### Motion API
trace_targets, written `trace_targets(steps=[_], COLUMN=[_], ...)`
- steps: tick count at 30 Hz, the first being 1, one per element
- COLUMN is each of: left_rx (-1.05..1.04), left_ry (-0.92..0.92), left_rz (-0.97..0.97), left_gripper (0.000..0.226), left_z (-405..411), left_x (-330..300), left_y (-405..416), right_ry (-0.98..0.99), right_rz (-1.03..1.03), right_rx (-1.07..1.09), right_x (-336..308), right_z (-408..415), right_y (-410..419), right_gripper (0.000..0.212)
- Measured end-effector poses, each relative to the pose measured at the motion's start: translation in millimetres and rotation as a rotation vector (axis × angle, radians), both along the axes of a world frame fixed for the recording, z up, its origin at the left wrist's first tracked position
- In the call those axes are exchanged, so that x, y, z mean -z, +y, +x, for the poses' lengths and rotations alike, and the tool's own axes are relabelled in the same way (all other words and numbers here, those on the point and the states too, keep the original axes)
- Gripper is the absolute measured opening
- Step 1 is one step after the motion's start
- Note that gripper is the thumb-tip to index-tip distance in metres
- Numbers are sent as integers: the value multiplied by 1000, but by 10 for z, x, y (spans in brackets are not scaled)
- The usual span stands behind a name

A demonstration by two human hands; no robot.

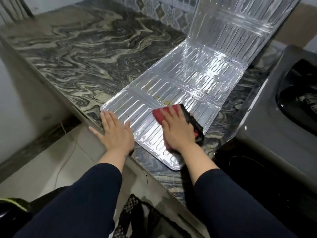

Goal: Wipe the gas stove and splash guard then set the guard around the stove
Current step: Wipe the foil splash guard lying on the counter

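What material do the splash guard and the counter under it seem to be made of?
The splash guard looks like thin embossed aluminium foil sheet: bright, mirror-like, with pressed ribs and fold creases. The counter looks like polished stone, perhaps granite or marble, with wavy grey and cream veins.

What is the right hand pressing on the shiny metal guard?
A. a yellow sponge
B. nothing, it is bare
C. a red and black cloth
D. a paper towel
C: the right hand lies flat on a red and black cloth on the guard, while the left hand presses on the guard's near corner.
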State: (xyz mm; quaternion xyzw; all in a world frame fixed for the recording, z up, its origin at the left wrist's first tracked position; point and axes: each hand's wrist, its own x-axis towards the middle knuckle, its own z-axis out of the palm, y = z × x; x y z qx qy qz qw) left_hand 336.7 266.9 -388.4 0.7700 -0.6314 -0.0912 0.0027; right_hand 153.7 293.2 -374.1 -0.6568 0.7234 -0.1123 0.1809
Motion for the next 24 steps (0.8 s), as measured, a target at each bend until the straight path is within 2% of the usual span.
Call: trace_targets(steps=[5,9,13,15,17,19,24], left_rx=[36,44,48,53,61,74,95], left_ry=[-19,-3,39,56,87,115,119], left_rz=[-13,-28,-45,-48,-52,-64,-72], left_gripper=[68,69,71,71,70,66,61], left_z=[22,27,32,39,51,72,108], left_x=[40,27,22,17,15,11,15], left_y=[3,4,9,12,11,14,36], right_ry=[25,38,116,39,-24,-34,31], right_rz=[13,29,-38,-92,-119,-111,-78], right_rx=[321,357,232,112,-103,-287,-434], right_x=[25,-7,-3,-8,-5,17,14], right_z=[-317,-325,96,319,459,532,462], right_y=[-630,-796,-280,41,198,181,-263], right_gripper=[51,51,52,50,48,52,50])
